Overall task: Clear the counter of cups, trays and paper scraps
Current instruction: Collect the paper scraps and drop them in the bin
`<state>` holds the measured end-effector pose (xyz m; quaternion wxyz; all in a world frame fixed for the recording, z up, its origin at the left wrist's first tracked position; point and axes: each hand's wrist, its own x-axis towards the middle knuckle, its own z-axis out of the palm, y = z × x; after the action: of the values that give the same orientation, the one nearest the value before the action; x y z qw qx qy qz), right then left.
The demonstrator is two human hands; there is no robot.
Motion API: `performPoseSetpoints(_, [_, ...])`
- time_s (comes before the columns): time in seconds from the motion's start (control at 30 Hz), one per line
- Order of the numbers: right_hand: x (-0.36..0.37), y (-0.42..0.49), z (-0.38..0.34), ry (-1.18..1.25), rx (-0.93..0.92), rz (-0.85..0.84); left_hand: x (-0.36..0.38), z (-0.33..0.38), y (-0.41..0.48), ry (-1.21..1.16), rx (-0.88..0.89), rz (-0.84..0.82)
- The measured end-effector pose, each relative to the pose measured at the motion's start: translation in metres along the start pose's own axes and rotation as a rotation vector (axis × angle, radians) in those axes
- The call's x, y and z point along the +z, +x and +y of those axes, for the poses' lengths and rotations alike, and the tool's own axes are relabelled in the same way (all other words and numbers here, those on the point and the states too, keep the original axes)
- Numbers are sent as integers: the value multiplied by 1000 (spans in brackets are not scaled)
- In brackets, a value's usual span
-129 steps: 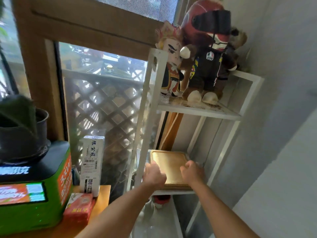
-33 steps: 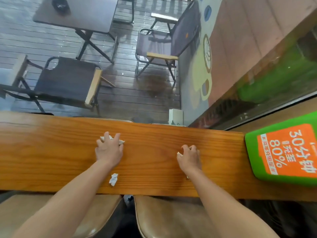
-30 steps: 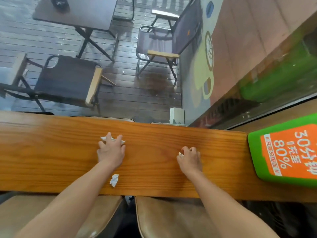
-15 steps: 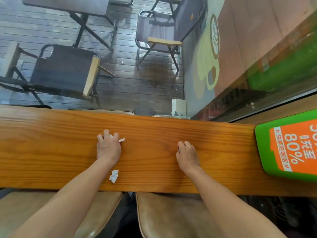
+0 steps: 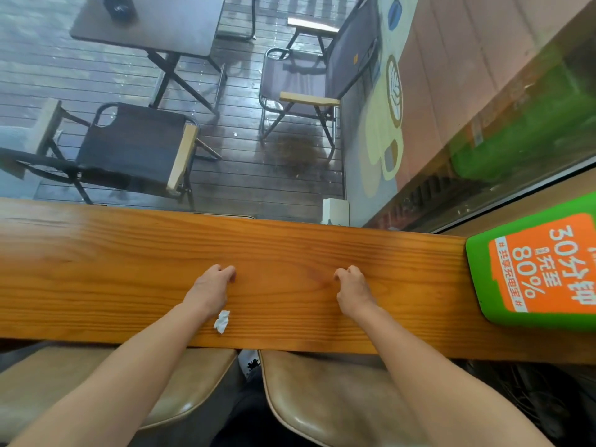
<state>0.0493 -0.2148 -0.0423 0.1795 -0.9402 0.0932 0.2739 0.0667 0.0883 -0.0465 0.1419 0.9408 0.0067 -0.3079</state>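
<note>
Chiefly, the risk lies with the crumpled paper scrap (image 5: 222, 321), which sits on the wooden worktop (image 5: 96, 269) just beside the left wrist and close to the near edge. A drag of that forearm could brush it off onto the stools (image 5: 338, 398) below. The left hand (image 5: 211, 287) and right hand (image 5: 353, 290) rest knuckles-up, fingers (image 5: 227, 272) curled under. Whether either encloses paper cannot be told, as the palms are hidden. No cups or trays show. The green charging station (image 5: 475, 253) is cut off at the right.
</note>
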Motion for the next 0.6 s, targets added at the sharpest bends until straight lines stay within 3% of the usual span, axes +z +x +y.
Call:
performPoseSetpoints(0.3, [9, -38, 29, -92, 107, 29, 32, -8, -37, -97, -46, 24])
performPoseSetpoints(0.47, [28, -44, 45, -33, 200, -169, 59, -9, -44, -84, -92, -61])
performPoseSetpoints(0.6, [34, -45, 40, -54, 167, -133, 67, 1, -45, -91, -76, -31])
